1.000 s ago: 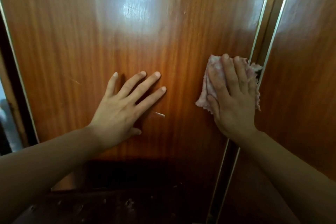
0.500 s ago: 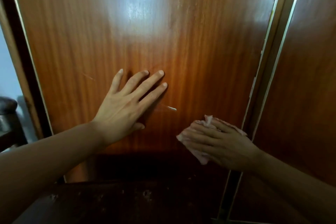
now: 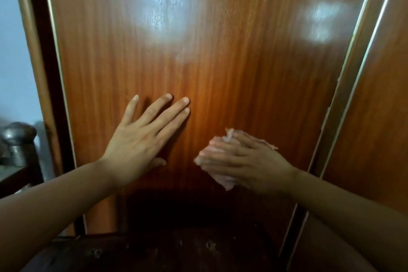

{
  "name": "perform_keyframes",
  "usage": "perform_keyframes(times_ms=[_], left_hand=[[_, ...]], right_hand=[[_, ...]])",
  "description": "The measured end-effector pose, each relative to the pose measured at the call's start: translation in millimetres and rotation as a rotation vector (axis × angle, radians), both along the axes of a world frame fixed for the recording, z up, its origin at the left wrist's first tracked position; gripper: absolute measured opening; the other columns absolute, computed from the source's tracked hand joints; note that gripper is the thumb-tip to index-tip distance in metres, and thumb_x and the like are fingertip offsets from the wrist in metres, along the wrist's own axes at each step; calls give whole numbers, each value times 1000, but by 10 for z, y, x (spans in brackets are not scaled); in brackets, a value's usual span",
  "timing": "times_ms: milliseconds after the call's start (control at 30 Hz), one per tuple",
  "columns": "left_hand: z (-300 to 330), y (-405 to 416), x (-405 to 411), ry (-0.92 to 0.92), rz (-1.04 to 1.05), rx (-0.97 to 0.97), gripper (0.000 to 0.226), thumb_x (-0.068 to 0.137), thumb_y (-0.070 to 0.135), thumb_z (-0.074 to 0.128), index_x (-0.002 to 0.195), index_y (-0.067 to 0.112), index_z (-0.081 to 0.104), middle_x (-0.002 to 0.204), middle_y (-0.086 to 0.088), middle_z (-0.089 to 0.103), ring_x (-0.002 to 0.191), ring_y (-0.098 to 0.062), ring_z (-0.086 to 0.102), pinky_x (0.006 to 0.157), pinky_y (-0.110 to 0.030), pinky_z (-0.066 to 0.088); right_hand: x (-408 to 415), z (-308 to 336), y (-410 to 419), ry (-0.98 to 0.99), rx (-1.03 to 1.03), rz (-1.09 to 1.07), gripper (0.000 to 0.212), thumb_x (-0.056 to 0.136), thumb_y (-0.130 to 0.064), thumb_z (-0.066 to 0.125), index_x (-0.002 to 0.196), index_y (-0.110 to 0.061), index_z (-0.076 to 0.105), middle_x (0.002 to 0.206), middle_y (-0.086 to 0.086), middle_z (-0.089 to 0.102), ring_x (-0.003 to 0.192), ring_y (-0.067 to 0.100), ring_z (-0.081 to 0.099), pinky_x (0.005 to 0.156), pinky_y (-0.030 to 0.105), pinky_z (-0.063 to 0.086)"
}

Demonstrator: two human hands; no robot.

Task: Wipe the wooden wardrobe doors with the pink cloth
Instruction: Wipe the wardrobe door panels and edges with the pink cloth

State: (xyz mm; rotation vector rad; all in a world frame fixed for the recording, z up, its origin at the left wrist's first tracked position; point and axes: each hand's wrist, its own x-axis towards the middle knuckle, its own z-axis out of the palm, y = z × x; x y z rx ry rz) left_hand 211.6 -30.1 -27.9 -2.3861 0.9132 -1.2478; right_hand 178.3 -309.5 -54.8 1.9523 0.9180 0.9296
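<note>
A glossy reddish-brown wardrobe door (image 3: 220, 62) fills the view, with a second door (image 3: 379, 117) to its right past a pale-edged gap. My left hand (image 3: 141, 141) lies flat on the left door, fingers spread and pointing up-right. My right hand (image 3: 245, 163) presses the crumpled pink cloth (image 3: 223, 180) against the lower part of the same door, fingers pointing left. Most of the cloth is hidden under the hand; bits stick out above and below the fingers.
A dark wooden surface (image 3: 176, 249) lies below the doors, close to me. At the far left stands a dark frame strip (image 3: 37, 73), then a pale wall (image 3: 13, 51) and a grey metal vessel (image 3: 18, 139) on a ledge.
My right hand has swept the cloth down from the door's right edge, then left across the lower door. The left hand stays pressed flat; the view has shifted right.
</note>
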Motion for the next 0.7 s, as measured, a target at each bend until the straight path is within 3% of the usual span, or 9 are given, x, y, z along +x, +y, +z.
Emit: perform_keyframes(times_ms=[100,167,233,333,433,500,633,700], left_hand=[[-5,54,52,14,-7,-30,133,38,51,86,147,15,19,155,-4,15,139,-29,18,106,-57,8],[-21,66,74,30,1,-69,133,37,53,86,147,18,19,155,-6,15,139,-30,18,105,-57,9],[-38,99,86,53,23,-115,134,36,53,85,147,21,18,155,-8,14,138,-32,18,105,-58,9],[-40,192,94,67,49,-145,135,34,53,86,147,26,18,155,-11,12,137,-35,18,104,-59,8],[-10,339,125,90,72,-188,134,31,54,86,146,29,21,155,-13,14,137,-38,18,103,-63,12],[17,446,160,114,86,-251,134,31,55,86,145,30,21,155,-12,14,138,-37,16,102,-65,15],[19,701,259,125,93,-339,134,32,57,84,146,26,22,155,-8,16,139,-33,17,103,-62,21],[-24,806,300,153,86,-403,134,33,56,85,146,23,20,155,-6,15,139,-30,17,102,-61,26]], right_hand=[[75,646,107,-240,440,-40,56,97,-37,37,150,-22,24,158,8,20,145,31,13,117,53,6],[141,741,276,-356,650,-74,57,97,-39,39,150,-21,26,158,12,19,145,36,13,116,56,8],[197,406,430,-293,567,-57,61,93,-41,42,150,-25,25,159,9,15,145,36,10,116,56,3],[165,-280,422,-35,75,-20,68,90,-43,43,151,-27,19,161,0,4,148,30,-1,117,51,-9],[180,-231,366,5,-116,-5,69,90,-44,45,152,-25,20,161,-3,8,148,24,1,118,47,-7],[218,128,472,-98,13,3,67,90,-40,43,151,-25,19,160,-1,14,148,25,4,117,46,-3],[335,774,846,-402,616,-73,61,94,-38,38,150,-20,25,158,9,19,146,32,13,116,51,6],[400,626,1023,-390,610,-64,63,92,-40,40,150,-19,26,158,11,18,146,35,11,116,53,5]])
